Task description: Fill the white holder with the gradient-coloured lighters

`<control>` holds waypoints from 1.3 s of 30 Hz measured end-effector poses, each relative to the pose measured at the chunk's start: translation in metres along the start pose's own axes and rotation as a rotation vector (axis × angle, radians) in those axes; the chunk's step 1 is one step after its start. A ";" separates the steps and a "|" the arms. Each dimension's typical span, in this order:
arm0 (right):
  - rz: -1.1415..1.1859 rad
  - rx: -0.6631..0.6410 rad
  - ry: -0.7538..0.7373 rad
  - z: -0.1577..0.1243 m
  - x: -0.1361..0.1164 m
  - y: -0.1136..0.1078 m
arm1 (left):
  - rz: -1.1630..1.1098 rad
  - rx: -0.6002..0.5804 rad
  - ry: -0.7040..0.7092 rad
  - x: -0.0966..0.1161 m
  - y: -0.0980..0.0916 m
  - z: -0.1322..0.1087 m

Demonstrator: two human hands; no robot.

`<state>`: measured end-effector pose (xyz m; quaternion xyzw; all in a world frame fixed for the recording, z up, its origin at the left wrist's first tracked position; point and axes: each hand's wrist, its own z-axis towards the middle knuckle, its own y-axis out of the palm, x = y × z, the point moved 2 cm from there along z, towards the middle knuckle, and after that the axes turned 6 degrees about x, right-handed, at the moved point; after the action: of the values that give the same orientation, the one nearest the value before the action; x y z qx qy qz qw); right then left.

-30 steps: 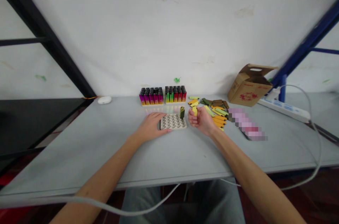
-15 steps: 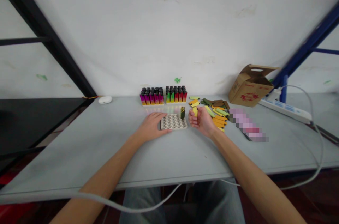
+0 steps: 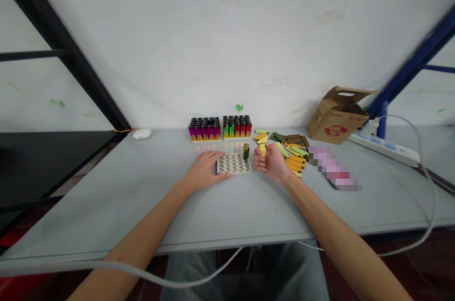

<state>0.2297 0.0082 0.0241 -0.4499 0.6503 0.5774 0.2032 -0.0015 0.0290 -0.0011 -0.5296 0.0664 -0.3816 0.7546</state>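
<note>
My left hand [image 3: 203, 169] grips the left end of a white tray with rows of holes [image 3: 232, 164], thumb on the near side and fingers on the far side. One dark green lighter [image 3: 246, 151] stands upright near the tray's right end. Just right of the tray, my right hand [image 3: 270, 163] is closed around a yellow lighter [image 3: 262, 149], whose upper part shows above the fingers. Behind that hand lie loose lighters: orange ones [image 3: 295, 164], light green ones [image 3: 297, 150] and brown ones [image 3: 293, 139].
Against the wall stand a rack of purple-and-orange lighters [image 3: 204, 129] and a rack of green and red ones [image 3: 237, 127]. To the right are an open cardboard box [image 3: 336, 118], a blurred-out pink phone-like object [image 3: 334, 168] and a power strip [image 3: 387, 148]. A white case [image 3: 142, 134] sits left.
Almost nothing differs. The view has shifted very slightly; both hands, the tray and the yellow lighter keep their places.
</note>
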 end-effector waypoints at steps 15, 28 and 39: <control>0.025 0.008 -0.004 -0.002 0.003 0.004 | 0.012 -0.012 -0.003 0.001 -0.001 0.000; -0.032 0.049 -0.130 -0.004 0.000 0.006 | 0.011 0.004 0.019 0.001 -0.001 0.001; -0.073 -0.004 -0.021 -0.004 -0.001 0.003 | 0.017 0.010 0.022 -0.001 0.002 0.000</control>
<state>0.2284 0.0045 0.0277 -0.4676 0.6303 0.5754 0.2301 -0.0010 0.0303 -0.0031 -0.5211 0.0771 -0.3813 0.7596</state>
